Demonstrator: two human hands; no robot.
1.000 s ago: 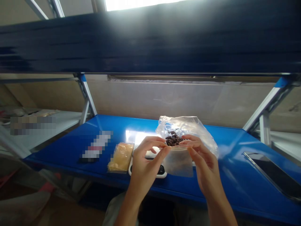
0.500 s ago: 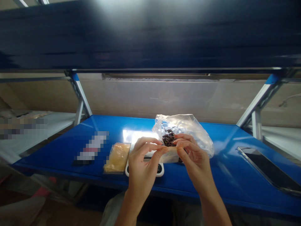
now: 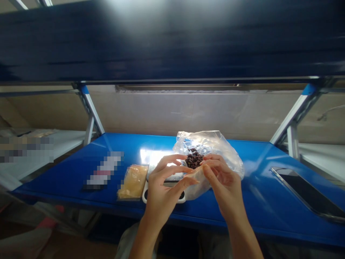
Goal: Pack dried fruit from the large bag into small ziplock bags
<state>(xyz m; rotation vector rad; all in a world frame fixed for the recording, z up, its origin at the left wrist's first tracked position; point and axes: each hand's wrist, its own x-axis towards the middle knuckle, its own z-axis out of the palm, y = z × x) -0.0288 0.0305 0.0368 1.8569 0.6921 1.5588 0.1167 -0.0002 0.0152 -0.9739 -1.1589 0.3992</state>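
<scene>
Between thumb and fingers, my right hand (image 3: 225,181) pinches the top edge of a small translucent bag (image 3: 196,185), which hangs tilted over the table. My left hand (image 3: 163,187) is open at the bag's other side, its thumb and fingers spread around the mouth. Whether the left thumb touches the bag, I cannot tell. Just behind both hands, dark dried pieces (image 3: 194,158) lie in a large clear plastic bag (image 3: 229,154). A white digital scale (image 3: 174,176) sits under and behind my left hand, partly hidden by it.
Left of the scale lies a stack of yellowish small bags (image 3: 133,181). A blurred-out item (image 3: 105,169) is farther left on the blue table (image 3: 151,140). A black phone (image 3: 304,190) lies at the right. Overhead runs a dark blue shelf (image 3: 172,46), with metal posts at both sides.
My left fingers have spread apart from their pinch on the small bag's edge. The bag now tilts and hangs lower, still pinched by my right hand. The view has shifted slightly.
</scene>
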